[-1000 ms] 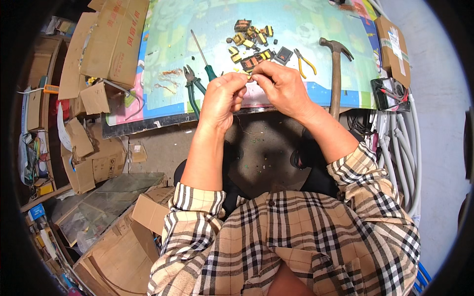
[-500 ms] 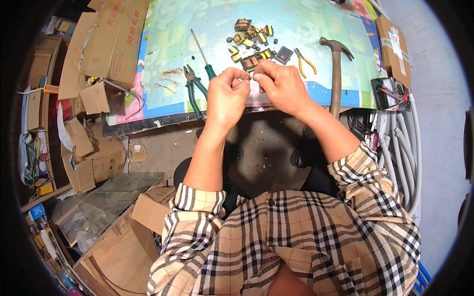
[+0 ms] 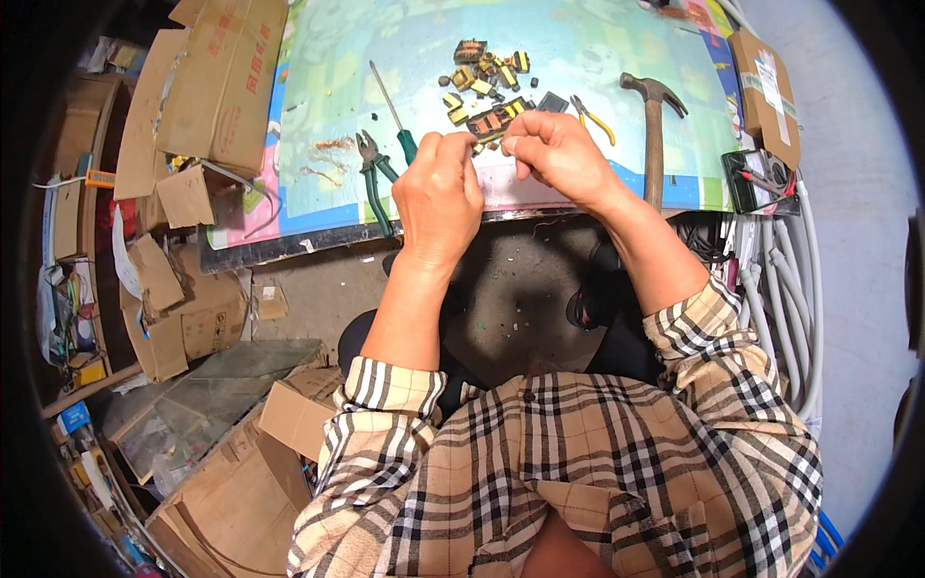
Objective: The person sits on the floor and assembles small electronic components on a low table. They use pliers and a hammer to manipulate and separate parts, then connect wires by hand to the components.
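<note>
My left hand (image 3: 438, 197) is closed at the table's near edge, back of the hand upward. My right hand (image 3: 559, 159) faces it with thumb and forefinger pinched. Whatever sits in either pinch is too small or hidden. Just beyond the fingertips lies a heap of small yellow, black and copper-coloured parts (image 3: 487, 82). A dark square piece (image 3: 553, 101) is partly covered by my right hand. Green-handled cutting pliers (image 3: 374, 178) and a screwdriver (image 3: 390, 106) rest to the left of my left hand. Yellow-handled pliers (image 3: 595, 120) and a claw hammer (image 3: 654, 135) lie to the right.
A patterned mat covers the table (image 3: 337, 58). Loose copper strands (image 3: 328, 159) lie on its left side. Cardboard boxes (image 3: 217, 87) crowd the left edge. At the right stand a small box (image 3: 766, 91), a black meter with leads (image 3: 761, 181) and grey pipes (image 3: 785, 289).
My left hand has rolled over, its back now upward and its fingers hidden. The right hand has shifted slightly up and right, covering part of the dark square piece; the fingertips are farther apart.
</note>
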`<state>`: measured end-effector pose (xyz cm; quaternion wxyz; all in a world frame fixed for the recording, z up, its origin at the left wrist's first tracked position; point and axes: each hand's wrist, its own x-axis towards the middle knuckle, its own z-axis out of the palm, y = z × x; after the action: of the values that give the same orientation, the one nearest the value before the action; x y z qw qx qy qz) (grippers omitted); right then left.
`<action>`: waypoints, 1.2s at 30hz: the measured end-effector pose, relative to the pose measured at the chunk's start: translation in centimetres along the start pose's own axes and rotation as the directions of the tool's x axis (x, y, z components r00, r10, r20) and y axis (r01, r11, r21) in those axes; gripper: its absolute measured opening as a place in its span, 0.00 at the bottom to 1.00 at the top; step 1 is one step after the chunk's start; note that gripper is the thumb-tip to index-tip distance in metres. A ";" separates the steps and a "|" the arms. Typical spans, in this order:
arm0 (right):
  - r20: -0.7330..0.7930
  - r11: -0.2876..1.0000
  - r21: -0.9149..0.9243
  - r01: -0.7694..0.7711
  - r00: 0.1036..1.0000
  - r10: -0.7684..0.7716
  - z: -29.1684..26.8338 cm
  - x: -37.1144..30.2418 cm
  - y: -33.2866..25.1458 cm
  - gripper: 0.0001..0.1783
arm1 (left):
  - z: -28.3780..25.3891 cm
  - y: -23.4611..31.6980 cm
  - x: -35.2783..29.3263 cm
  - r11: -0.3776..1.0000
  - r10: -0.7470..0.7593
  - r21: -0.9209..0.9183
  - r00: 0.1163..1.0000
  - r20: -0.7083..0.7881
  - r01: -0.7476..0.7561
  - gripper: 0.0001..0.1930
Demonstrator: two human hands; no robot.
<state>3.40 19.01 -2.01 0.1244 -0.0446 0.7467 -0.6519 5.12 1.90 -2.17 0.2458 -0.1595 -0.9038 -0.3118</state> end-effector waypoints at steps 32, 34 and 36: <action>-0.073 0.794 -0.383 0.472 0.842 -0.535 1.3 0.1 1.3 0.08 | 0.4 -0.6 -0.4 0.469 -0.460 -0.573 0.739 0.491 0.673 0.06; -0.063 0.822 -0.378 0.426 0.874 -0.482 1.1 0.0 1.1 0.08 | 0.7 -0.9 -0.6 0.563 -0.431 -0.538 0.779 0.456 0.627 0.05; -0.061 0.889 -0.339 0.307 0.936 -0.346 1.0 -0.2 0.4 0.09 | 0.7 -0.9 -0.6 0.538 -0.406 -0.566 0.781 0.476 0.625 0.05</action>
<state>3.88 18.14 -2.51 -0.0410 -0.1502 0.8315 -0.5333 4.96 1.59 -3.43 -0.0715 -0.0067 -0.7472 -0.6607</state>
